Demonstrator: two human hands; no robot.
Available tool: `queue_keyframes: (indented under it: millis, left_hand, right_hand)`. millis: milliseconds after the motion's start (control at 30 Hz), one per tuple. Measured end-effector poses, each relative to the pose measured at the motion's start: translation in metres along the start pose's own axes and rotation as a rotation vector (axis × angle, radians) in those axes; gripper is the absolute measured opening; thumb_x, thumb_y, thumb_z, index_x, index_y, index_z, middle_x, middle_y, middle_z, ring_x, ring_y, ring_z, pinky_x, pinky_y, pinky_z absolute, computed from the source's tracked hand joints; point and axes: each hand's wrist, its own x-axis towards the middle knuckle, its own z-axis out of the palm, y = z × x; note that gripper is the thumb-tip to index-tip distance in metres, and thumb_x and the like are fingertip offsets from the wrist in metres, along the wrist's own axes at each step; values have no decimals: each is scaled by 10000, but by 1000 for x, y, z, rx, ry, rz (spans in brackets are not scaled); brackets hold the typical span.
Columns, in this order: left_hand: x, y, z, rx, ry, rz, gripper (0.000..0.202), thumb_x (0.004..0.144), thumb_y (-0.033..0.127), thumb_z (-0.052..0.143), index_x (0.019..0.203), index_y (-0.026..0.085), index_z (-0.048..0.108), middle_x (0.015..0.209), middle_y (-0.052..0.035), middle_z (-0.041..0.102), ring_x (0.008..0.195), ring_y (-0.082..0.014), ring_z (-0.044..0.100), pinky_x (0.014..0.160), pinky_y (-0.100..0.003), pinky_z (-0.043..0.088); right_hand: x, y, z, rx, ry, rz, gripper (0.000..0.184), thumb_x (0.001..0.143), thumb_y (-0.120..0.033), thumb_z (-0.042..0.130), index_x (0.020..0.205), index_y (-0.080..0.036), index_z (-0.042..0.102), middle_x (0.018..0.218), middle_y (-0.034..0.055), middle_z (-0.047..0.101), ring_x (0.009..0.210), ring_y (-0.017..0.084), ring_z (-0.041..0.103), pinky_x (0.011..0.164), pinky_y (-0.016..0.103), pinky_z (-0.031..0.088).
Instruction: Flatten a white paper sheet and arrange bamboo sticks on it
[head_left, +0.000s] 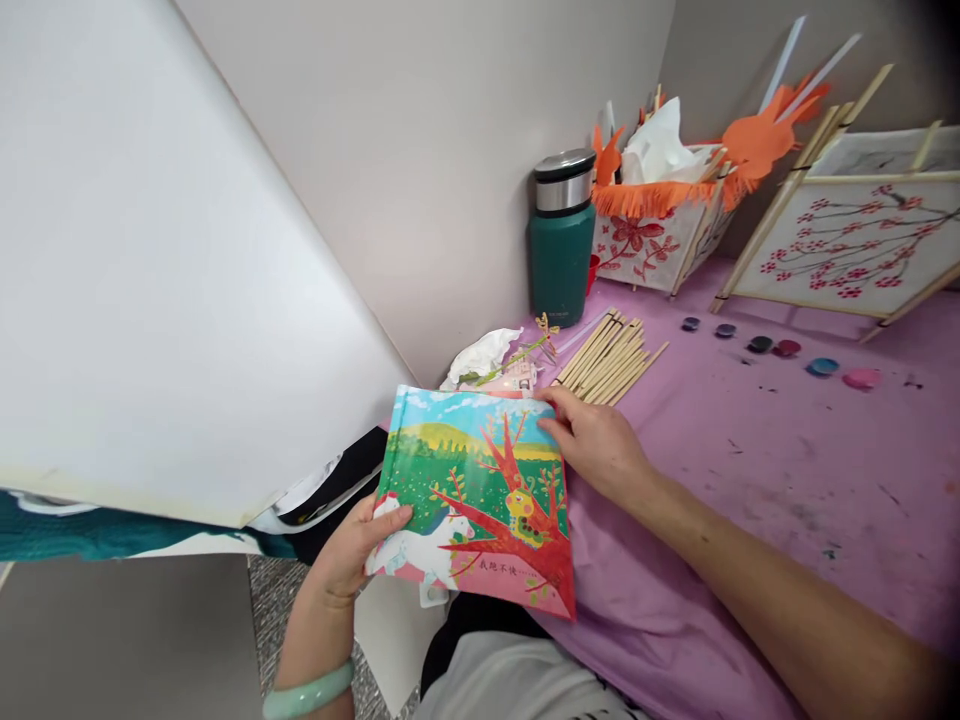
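A colourful picture book (480,490) with a red tree and a white horse on its cover lies over the near left corner of the purple-covered table (787,470). My left hand (352,550), with a pale green bangle on the wrist, grips the book's lower left corner, thumb on the cover. My right hand (596,440) rests on the book's upper right corner, its fingers closed over the edge.
A bundle of wooden sticks (607,355) lies just beyond the book. Behind stand a green flask (560,240), a paper lantern box (660,225) with orange fringe, and a framed blossom painting (855,235). Several paint pots (780,347) sit mid-table. Crumpled paper (480,355) lies at the wall.
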Motion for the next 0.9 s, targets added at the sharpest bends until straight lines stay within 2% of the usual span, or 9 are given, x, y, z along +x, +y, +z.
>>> queue_keyframes:
  millis: [100,200,300,367,467,533,633,767,900]
  left_hand:
    - [0,-1,-1,5,-25,11,408,690,266,765,1043,109,635,974,-149,694,790,-271,679,692,-327,546]
    - [2,-1,-2,12,-36,21,438,698,300,764,1073,119,631,1004,-147,688,812,-267,676,704,-321,541]
    - [5,-2,-3,27,19,36,420,729,378,734,1048,118,654,939,-126,704,757,-236,676,663,-292,532]
    - [7,-2,-4,7,52,58,419,760,445,688,1037,131,668,923,-103,709,778,-225,674,674,-282,528]
    - [8,-4,-5,-30,49,74,459,788,524,620,1066,162,671,964,-80,707,887,-238,662,746,-303,526]
    - [8,-5,-6,-38,48,71,483,792,545,601,1089,170,665,989,-78,704,930,-248,653,773,-316,525]
    - [8,-6,-7,-58,40,56,517,804,567,568,1117,165,652,1023,-91,696,961,-256,645,800,-330,522]
    - [8,-7,-9,-72,21,28,550,810,587,539,1119,146,651,1038,-109,691,965,-258,645,825,-340,518]
    - [7,-7,-8,-75,37,28,558,800,594,549,1111,143,651,1022,-112,695,945,-257,653,815,-335,520]
  right_hand:
    - [1,5,2,-42,125,-62,154,838,-218,487,890,-211,632,879,39,642,812,196,585,680,289,406]
    - [1,6,0,-42,284,-138,134,820,-218,506,735,-193,606,944,77,623,945,235,551,766,322,415]
    - [1,0,-5,61,281,-70,126,834,-271,509,761,-207,588,791,49,630,780,215,576,716,334,420]
    - [1,-5,-9,262,211,54,144,839,-338,520,780,-219,576,693,16,620,655,191,574,636,313,422]
    - [2,-13,-15,738,32,230,284,845,-489,503,825,-221,595,719,17,652,667,193,616,604,299,460]
    - [2,-17,-15,1033,-126,345,423,847,-592,450,910,-212,627,822,47,695,754,215,654,668,326,507]
    - [0,-22,-12,1306,-331,463,550,854,-651,387,1033,-197,642,988,91,707,927,246,659,839,377,507]
    - [-7,-31,-11,1520,-539,395,544,910,-599,308,1210,-230,573,1154,62,662,1087,233,603,990,400,428]
    - [-9,-37,-21,1604,-631,351,631,938,-589,134,1296,-225,504,1259,65,600,1174,228,544,1057,426,348]
